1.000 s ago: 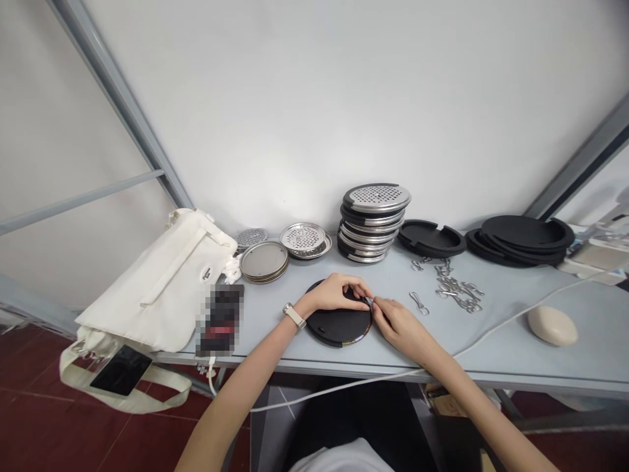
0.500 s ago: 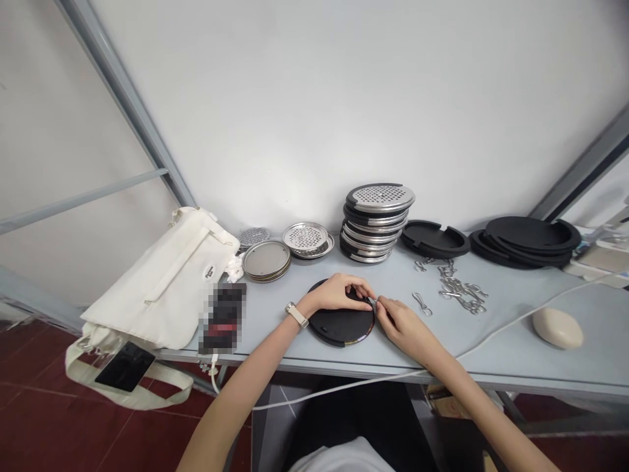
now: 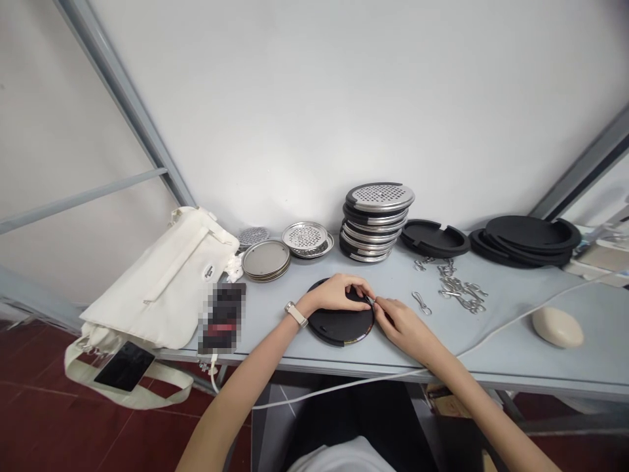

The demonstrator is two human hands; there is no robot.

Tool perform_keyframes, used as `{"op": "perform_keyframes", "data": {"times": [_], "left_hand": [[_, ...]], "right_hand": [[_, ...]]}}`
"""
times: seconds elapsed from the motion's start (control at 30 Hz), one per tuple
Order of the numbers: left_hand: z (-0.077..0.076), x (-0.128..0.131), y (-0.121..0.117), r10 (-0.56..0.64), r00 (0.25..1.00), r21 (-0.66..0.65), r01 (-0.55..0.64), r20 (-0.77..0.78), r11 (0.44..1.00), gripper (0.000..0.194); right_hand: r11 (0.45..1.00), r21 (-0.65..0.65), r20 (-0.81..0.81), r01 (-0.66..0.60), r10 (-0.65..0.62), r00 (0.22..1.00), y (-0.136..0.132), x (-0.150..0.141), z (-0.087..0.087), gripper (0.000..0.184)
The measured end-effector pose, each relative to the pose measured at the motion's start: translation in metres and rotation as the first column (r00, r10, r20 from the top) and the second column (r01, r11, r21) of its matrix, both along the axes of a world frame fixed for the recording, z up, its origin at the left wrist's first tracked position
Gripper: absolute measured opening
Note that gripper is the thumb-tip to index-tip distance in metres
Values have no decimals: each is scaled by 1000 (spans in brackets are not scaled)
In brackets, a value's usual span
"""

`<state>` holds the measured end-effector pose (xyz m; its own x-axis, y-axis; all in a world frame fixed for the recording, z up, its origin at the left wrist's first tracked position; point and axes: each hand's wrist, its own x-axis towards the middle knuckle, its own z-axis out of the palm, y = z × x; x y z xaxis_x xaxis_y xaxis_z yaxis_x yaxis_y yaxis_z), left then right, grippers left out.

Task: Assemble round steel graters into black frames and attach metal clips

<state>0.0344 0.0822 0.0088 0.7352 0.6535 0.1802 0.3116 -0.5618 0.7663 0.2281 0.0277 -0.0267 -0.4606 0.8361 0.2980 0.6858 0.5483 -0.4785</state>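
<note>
A round black disc (image 3: 337, 326) lies flat near the table's front edge, with coloured marking along its lower right rim. My left hand (image 3: 343, 293) arches over its top, thumb and fingertips closed at the right rim. My right hand (image 3: 403, 322) is closed in a pinch against the same spot, on a small silvery metal clip (image 3: 370, 301). Most of this clip is hidden by fingertips. Right of my right hand lie a single loose wire clip (image 3: 421, 303) and a pile of similar clips (image 3: 462, 288).
Behind stands a tall stack of perforated metal discs in black rings (image 3: 377, 223). Plain metal discs (image 3: 266, 260) and perforated plates (image 3: 305, 237) sit to its left, black rings (image 3: 435, 238) to its right. A white bag (image 3: 162, 282), a white cable (image 3: 521, 313) and a cream rounded object (image 3: 557, 327) flank the work.
My right fingertips have shifted very slightly left at the disc's rim, and a bit more of the metal clip shows between the hands. My left hand stays in place.
</note>
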Motion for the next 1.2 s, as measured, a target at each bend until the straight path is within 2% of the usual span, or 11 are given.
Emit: {"op": "perform_keyframes", "data": {"times": [0.3, 0.77, 1.2], "left_hand": [[2, 0, -1, 10, 1000, -17, -10, 7, 1000, 22], [2, 0, 0, -19, 1000, -1, 19, 23, 1000, 21], [3, 0, -2, 21, 1000, -63, -20, 15, 998, 24]], "right_hand": [[999, -30, -65, -27, 25, 998, -1, -1, 6, 29], [1000, -3, -40, -16, 15, 999, -1, -1, 4, 30], [999, 15, 26, 38, -39, 999, -1, 0, 1, 21]]}}
